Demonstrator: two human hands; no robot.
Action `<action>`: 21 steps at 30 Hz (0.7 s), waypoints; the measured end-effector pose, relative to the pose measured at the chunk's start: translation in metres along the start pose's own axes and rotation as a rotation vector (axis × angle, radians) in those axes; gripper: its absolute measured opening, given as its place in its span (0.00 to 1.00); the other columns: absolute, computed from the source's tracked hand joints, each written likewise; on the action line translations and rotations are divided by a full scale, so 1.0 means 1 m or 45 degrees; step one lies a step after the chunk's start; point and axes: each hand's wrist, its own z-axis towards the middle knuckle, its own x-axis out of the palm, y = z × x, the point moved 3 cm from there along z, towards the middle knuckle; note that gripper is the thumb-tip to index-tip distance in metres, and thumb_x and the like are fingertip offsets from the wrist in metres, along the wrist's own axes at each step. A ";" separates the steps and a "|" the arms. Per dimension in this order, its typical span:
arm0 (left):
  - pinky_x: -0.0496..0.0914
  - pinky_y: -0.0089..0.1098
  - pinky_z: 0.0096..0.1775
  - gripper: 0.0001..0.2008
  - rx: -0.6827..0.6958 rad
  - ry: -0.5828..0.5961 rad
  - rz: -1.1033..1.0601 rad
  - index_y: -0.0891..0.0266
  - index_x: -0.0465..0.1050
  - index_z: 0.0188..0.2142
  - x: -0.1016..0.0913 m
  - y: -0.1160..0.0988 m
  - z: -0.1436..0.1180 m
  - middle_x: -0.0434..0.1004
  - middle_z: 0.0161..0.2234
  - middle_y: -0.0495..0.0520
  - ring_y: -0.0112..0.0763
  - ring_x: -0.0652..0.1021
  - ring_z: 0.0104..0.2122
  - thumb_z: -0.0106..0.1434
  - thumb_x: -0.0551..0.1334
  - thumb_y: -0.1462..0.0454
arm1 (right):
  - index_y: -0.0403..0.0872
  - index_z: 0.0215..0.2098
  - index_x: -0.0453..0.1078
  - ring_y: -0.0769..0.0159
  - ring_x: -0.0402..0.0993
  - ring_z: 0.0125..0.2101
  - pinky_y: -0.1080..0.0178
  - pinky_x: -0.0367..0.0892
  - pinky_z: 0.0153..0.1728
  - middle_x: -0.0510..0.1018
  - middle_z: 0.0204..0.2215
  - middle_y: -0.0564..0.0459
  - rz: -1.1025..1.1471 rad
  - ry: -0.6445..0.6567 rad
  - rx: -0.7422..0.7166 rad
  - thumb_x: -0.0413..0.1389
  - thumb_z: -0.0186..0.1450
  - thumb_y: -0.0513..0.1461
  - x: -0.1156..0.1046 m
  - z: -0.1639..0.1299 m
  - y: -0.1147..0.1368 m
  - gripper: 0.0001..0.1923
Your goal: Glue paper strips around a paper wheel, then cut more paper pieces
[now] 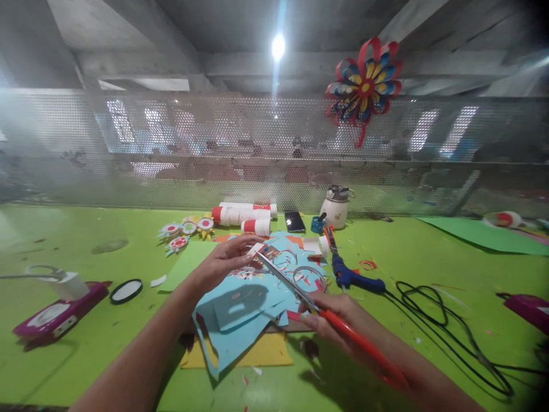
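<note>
Over the green counter (86,240), the left hand (225,260) pinches a small white-and-red paper piece (256,250) while the right hand (332,317) grips red-handled scissors (326,312), blades at its edge. Mid-cut, seemingly; next needs steady turning of the paper.

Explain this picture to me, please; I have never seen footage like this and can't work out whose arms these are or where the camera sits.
There is only one picture, taken by a camera worn on a person's head, looking forward and down, so the two bare arms are the wearer's own. No machine is involved. The left hand pinches a small piece of paper. The right hand holds red-handled scissors, blades pointing at that piece. Below lie light blue paper sheets on a green table. Around them: a blue glue gun with a black cord, glue bottles, small paper flowers, a phone. A big paper flower hangs on the mesh wall.
</note>
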 end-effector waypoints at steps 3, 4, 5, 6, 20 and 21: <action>0.74 0.39 0.44 0.16 0.000 -0.007 0.000 0.60 0.72 0.51 0.001 0.000 0.000 0.71 0.53 0.61 0.41 0.74 0.48 0.63 0.60 0.66 | 0.43 0.35 0.72 0.67 0.69 0.27 0.65 0.67 0.29 0.76 0.29 0.50 0.006 -0.011 0.005 0.49 0.68 0.45 0.001 0.000 -0.003 0.15; 0.74 0.39 0.44 0.16 -0.003 -0.007 0.002 0.60 0.72 0.51 0.001 0.000 0.001 0.71 0.53 0.61 0.41 0.74 0.48 0.63 0.60 0.66 | 0.43 0.35 0.72 0.67 0.69 0.27 0.65 0.66 0.29 0.75 0.28 0.51 -0.002 -0.012 0.012 0.49 0.68 0.46 0.001 0.001 -0.004 0.16; 0.74 0.39 0.44 0.15 -0.007 -0.006 0.005 0.60 0.72 0.51 0.001 0.000 0.001 0.70 0.54 0.61 0.42 0.74 0.48 0.63 0.61 0.66 | 0.43 0.34 0.71 0.67 0.68 0.26 0.65 0.65 0.28 0.75 0.28 0.51 -0.016 -0.014 0.020 0.49 0.68 0.46 0.001 0.001 -0.005 0.16; 0.74 0.39 0.44 0.15 -0.011 -0.006 0.007 0.60 0.72 0.50 0.001 0.000 0.001 0.69 0.55 0.62 0.42 0.74 0.49 0.63 0.61 0.66 | 0.43 0.33 0.71 0.67 0.67 0.26 0.65 0.65 0.28 0.73 0.27 0.52 -0.033 -0.016 0.025 0.49 0.68 0.46 0.000 0.002 -0.006 0.16; 0.70 0.42 0.50 0.19 0.080 -0.092 -0.057 0.59 0.72 0.51 -0.004 -0.009 -0.003 0.72 0.54 0.62 0.44 0.72 0.53 0.59 0.65 0.65 | 0.47 0.35 0.70 0.66 0.70 0.27 0.65 0.68 0.28 0.74 0.28 0.52 0.002 0.027 0.025 0.43 0.70 0.52 -0.014 -0.006 0.004 0.22; 0.70 0.42 0.50 0.19 0.073 -0.076 -0.048 0.60 0.72 0.51 -0.003 -0.009 -0.004 0.72 0.54 0.62 0.45 0.72 0.53 0.59 0.65 0.65 | 0.48 0.34 0.70 0.65 0.70 0.27 0.64 0.68 0.27 0.73 0.27 0.52 -0.006 0.020 0.008 0.42 0.70 0.53 -0.015 -0.007 0.005 0.22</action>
